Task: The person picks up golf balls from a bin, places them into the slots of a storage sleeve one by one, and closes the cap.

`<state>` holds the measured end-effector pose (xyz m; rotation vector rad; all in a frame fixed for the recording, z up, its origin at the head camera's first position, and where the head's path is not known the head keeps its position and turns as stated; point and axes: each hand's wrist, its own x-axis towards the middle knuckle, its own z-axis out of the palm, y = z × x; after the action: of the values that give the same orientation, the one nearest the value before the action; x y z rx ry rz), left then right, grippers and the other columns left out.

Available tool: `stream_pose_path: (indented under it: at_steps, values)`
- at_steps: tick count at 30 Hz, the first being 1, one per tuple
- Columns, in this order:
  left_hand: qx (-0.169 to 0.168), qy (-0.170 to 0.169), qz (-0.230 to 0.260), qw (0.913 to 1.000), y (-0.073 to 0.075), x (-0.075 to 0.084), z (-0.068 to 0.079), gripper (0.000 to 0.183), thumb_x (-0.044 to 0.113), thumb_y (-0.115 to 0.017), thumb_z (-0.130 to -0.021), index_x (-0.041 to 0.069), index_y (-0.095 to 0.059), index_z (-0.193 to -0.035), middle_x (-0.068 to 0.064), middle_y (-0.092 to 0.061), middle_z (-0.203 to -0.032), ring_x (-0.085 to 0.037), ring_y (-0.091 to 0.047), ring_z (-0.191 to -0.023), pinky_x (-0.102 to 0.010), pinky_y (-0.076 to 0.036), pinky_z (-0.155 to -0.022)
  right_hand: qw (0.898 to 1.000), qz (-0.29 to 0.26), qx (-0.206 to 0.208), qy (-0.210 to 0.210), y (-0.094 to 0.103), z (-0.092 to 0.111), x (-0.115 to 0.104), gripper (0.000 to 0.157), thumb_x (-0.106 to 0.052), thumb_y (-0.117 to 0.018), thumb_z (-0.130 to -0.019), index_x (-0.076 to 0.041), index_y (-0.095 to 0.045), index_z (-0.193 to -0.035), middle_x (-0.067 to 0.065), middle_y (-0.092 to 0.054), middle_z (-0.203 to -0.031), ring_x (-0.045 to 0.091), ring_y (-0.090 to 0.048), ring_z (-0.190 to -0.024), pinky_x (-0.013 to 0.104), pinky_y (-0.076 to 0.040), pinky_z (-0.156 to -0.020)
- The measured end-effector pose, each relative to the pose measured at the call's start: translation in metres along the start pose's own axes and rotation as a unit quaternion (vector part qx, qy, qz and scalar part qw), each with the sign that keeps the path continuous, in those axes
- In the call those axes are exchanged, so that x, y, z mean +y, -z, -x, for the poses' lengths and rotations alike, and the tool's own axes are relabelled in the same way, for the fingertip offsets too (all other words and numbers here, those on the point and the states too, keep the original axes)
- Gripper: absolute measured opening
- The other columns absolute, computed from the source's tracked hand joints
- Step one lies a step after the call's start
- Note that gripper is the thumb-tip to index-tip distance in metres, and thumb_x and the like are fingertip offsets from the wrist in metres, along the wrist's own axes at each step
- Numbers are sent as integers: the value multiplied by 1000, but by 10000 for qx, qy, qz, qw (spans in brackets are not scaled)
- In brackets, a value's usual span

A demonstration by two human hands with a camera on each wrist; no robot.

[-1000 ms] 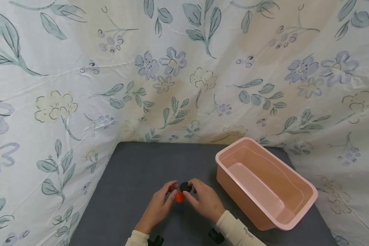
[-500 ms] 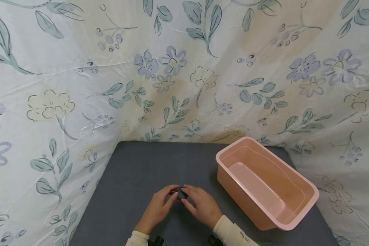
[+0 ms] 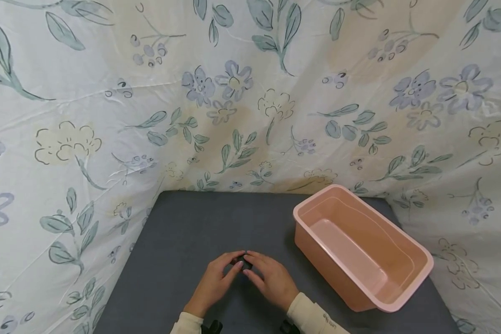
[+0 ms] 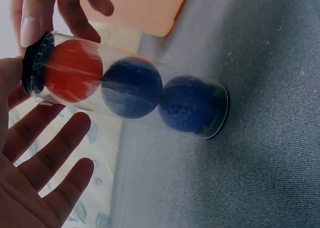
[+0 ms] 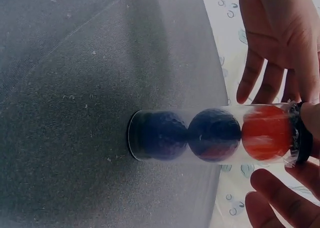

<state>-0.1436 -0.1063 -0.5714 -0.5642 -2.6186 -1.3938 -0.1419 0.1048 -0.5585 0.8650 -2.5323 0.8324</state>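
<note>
A clear tube (image 4: 216,107) stands upright on the dark table. Inside it are an orange-red ball (image 4: 74,70) at the top and two dark blue balls, one in the middle (image 4: 132,87) and one at the bottom (image 4: 187,103). A black lid (image 4: 37,65) covers the tube's upper end. With thumb and finger, my left hand (image 3: 212,280) holds one side of this lid. On the opposite side, my right hand (image 3: 276,282) grips it the same way. The other fingers spread loosely around the tube's top. From the head view, both hands largely hide the tube.
A pink rectangular bin (image 3: 300,236) stands on the right of the dark grey table (image 3: 200,222), with nothing visible inside. Floral cloth (image 3: 234,116) hangs behind the table and along both sides.
One second ago the right hand held the lid tilted beside the tube, with the orange-red ball exposed. The lid has come down over the tube's end, and both hands have closed in around it.
</note>
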Motion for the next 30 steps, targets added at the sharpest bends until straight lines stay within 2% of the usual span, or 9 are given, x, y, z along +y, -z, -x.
stream_pose_path:
  at_steps: [5,8,13,15,18,20,23,26,30]
  values:
    - [21,-185,-140,9997,-2,0,1,35,34,-62,-105,22,-66,-138,12,-71,-122,-5,-67,-106,-45,-59,-91,9997,-196,83,-155,-4,3,1,41,-31,-77,-94,-12,-72,-130,6,-71,-134,21,-71,-118,40,-61,-94]
    - [-34,-281,-340,9990,-2,1,0,36,34,-62,-105,20,-67,-137,9,-72,-122,-7,-68,-106,-41,-60,-91,9974,-574,169,-403,-8,8,2,41,-30,-78,-93,-12,-73,-131,9,-71,-134,25,-71,-119,44,-60,-94]
    - [-202,-313,-759,9964,0,2,-8,37,40,-61,-105,20,-68,-136,8,-72,-123,-7,-68,-107,-38,-60,-91,9791,-1669,337,-1111,-17,15,5,41,-29,-75,-96,-19,-70,-135,6,-70,-136,25,-70,-121,41,-61,-93]
    - [-262,-311,-871,9954,0,2,-13,37,41,-61,-105,20,-69,-134,8,-72,-123,-7,-68,-107,-38,-60,-91,9719,-1915,390,-1308,-21,17,6,41,-31,-73,-97,-21,-69,-137,3,-70,-137,24,-70,-121,39,-62,-90]
    - [-334,-283,-974,9943,-1,1,-18,37,42,-60,-105,21,-69,-134,7,-73,-124,-7,-69,-107,-38,-60,-91,9667,-2078,412,-1438,-25,17,9,42,-33,-72,-98,-22,-68,-138,1,-69,-138,25,-71,-120,39,-64,-84]
    - [-350,-219,-1053,9936,-1,-1,-17,37,43,-59,-105,22,-69,-134,7,-73,-124,-8,-69,-106,-39,-60,-91,9700,-1953,279,-1417,-25,17,10,43,-34,-70,-99,-23,-66,-140,0,-69,-139,23,-70,-121,41,-63,-88]
    - [-326,-125,-1054,9938,-5,-5,-9,39,44,-56,-106,24,-67,-137,8,-72,-125,-8,-69,-108,-40,-59,-93,9797,-1549,-103,-1270,-24,21,8,48,-37,-68,-101,-24,-61,-146,-2,-66,-141,21,-68,-125,42,-59,-97]
    - [-258,11,-997,9947,-9,-9,0,44,46,-51,-108,23,-61,-144,4,-70,-132,-13,-68,-114,-45,-57,-97,9864,-1099,-398,-1154,-20,25,5,53,-43,-65,-102,-23,-56,-150,-1,-63,-145,22,-63,-131,47,-55,-104]
    - [31,172,-1284,9916,-8,-9,3,50,46,-49,-109,22,-51,-153,-4,-65,-143,-27,-63,-128,-56,-53,-102,9881,-609,-374,-1361,-11,21,0,58,-51,-62,-102,-23,-54,-151,11,-57,-151,33,-59,-135,60,-52,-102]
